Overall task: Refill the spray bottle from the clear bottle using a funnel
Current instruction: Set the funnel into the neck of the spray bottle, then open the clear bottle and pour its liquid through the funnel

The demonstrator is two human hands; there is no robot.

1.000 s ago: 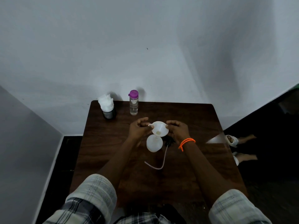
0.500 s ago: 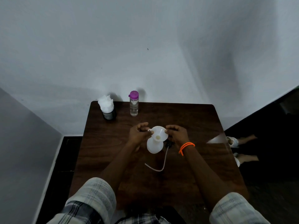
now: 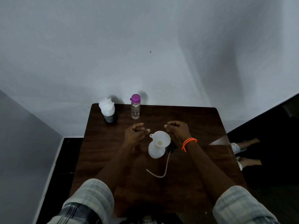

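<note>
A white funnel (image 3: 161, 139) sits in the neck of the white spray bottle (image 3: 155, 151) at the middle of the dark wooden table (image 3: 202, 123). The black spray head (image 3: 172, 147) with its thin tube (image 3: 163, 170) lies just right of the bottle. My left hand (image 3: 135, 132) hovers left of the funnel and my right hand (image 3: 177, 129) just behind it on the right; both are loosely curled, empty and clear of the funnel. The clear bottle (image 3: 135, 109) with a purple cap stands at the back.
A black cup holding white tissue (image 3: 108, 111) stands at the back left corner, beside the clear bottle. The wall runs right behind the table. Someone's bare feet (image 3: 247, 152) show on the dark floor to the right.
Both hands held the funnel's rim and lowered it into the spray bottle's neck. Now they have let go and drawn apart, slightly toward the back.
</note>
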